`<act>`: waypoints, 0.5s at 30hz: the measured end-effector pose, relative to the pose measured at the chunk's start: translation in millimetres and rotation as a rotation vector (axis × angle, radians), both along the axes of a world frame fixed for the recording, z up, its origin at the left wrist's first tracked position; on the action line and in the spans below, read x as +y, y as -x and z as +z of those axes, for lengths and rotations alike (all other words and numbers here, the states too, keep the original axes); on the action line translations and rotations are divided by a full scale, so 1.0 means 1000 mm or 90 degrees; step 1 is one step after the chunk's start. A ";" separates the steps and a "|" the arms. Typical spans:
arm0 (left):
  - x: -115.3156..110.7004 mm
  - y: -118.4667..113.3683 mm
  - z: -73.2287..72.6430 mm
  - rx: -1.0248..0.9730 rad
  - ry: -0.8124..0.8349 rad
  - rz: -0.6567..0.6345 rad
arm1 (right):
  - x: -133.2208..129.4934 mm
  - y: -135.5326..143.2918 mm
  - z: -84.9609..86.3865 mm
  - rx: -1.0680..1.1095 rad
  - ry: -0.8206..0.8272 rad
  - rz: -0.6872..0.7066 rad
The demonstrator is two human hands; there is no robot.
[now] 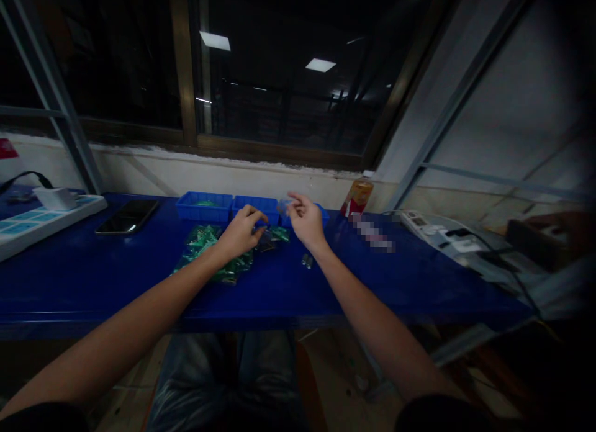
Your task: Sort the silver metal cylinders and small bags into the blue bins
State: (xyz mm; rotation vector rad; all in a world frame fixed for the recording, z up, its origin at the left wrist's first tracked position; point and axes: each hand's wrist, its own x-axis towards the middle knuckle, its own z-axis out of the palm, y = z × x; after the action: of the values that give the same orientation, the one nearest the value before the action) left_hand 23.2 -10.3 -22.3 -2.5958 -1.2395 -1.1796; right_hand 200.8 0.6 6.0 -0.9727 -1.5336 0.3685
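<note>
My left hand (243,231) hovers at the right edge of a pile of green packets in clear plastic (223,269). Its fingers are curled, with a gap between thumb and forefinger and nothing visible held there. Just right of it lie a dark small packet (265,243) and a green packet (280,234). My right hand (306,222) is raised in front of the right blue bin (321,215), its fingers closed around a small translucent piece (282,205), blurred. Below that hand, small silvery metal cylinders (307,261) lie on the table.
Against the wall stand a left blue bin (205,211) with green contents and a middle blue bin (270,205). A phone (128,216) and a power strip (56,218) lie left on the blue table (116,277). A drink bottle (357,198) stands right, near more power strips (433,236).
</note>
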 end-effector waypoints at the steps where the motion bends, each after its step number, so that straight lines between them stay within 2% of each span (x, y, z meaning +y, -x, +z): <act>1: 0.001 0.001 -0.002 0.024 0.028 0.037 | 0.000 -0.006 0.005 -0.038 -0.099 -0.100; 3: 0.003 0.003 -0.005 0.081 0.091 0.109 | 0.003 -0.021 0.012 -0.090 -0.247 -0.274; 5: 0.003 0.004 -0.007 0.146 0.151 0.160 | 0.013 -0.037 0.012 -0.164 -0.277 -0.352; 6: 0.003 0.004 -0.007 0.174 0.177 0.175 | 0.020 -0.044 0.008 -0.225 -0.244 -0.359; 8: 0.003 0.004 -0.008 0.205 0.217 0.184 | 0.034 -0.054 -0.004 -0.370 -0.105 -0.346; 10: 0.004 0.005 -0.008 0.196 0.224 0.190 | 0.043 -0.056 -0.015 -0.448 0.015 -0.351; 13: 0.007 0.005 -0.009 0.140 0.178 0.205 | 0.040 -0.044 -0.022 -0.435 0.022 -0.330; 15: 0.008 0.005 -0.008 0.090 0.134 0.197 | 0.031 -0.029 -0.019 -0.386 -0.013 -0.250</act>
State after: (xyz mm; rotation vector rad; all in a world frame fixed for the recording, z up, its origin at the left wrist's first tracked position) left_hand 17.9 -2.0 -30.2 -2.4442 -1.7353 -0.8368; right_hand 229.8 31.3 -12.7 -1.4199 -1.8160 -0.2475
